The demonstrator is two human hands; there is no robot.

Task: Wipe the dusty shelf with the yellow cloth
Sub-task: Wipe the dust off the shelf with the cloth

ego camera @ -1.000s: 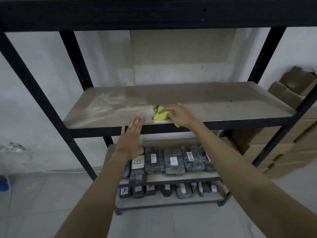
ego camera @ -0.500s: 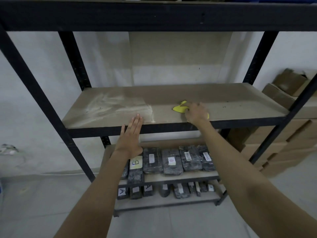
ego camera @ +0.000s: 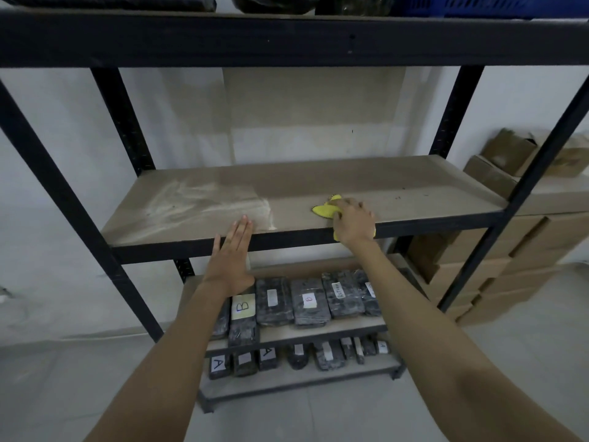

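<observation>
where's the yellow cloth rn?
Head view: the yellow cloth lies under the right hand at the shelf's front edge, right of centre, right of the dusty patch.

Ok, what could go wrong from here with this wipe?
The right hand presses the yellow cloth at the shelf front edge, so dust may fall onto the labelled packs below. The dusty patch lies on the left half; the left hand resting beside it may smear it.

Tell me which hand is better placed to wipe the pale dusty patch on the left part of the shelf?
Right. The right hand already presses the yellow cloth on the shelf, just right of the dusty patch. The left hand is open and flat at the front edge, without cloth.
</observation>
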